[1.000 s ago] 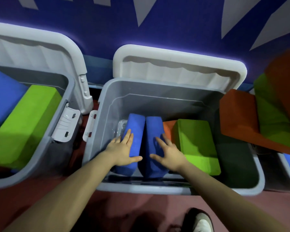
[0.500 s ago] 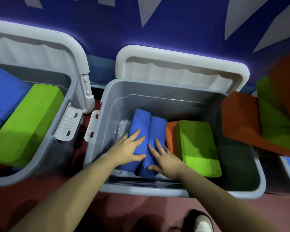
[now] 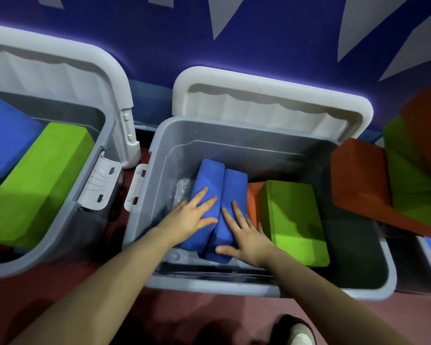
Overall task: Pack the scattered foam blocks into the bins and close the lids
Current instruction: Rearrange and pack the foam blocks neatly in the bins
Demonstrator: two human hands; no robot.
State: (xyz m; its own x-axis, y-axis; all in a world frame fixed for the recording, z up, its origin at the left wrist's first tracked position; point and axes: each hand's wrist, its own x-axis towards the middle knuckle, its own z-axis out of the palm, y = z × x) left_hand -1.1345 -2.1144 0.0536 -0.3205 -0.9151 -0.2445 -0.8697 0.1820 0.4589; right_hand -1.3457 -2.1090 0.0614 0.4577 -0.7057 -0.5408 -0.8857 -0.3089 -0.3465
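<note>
Both blue rectangular foam blocks (image 3: 209,195), upright 1 s ago, now tipped leftward inside middle grey plastic bin (image 3: 358,287) under flat-fingered left hand (image 3: 192,217) & right hand (image 3: 244,235), green foam block (image 3: 296,220) just right; packing ongoing, white lid (image 3: 271,100) unshut.

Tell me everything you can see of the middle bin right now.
The middle bin is grey, plastic-looking, with its pale lid open against the wall and a white latch on its left side. Inside lie two blue blocks, an orange block and a green block. Both hands press flat on the blue blocks.
</note>
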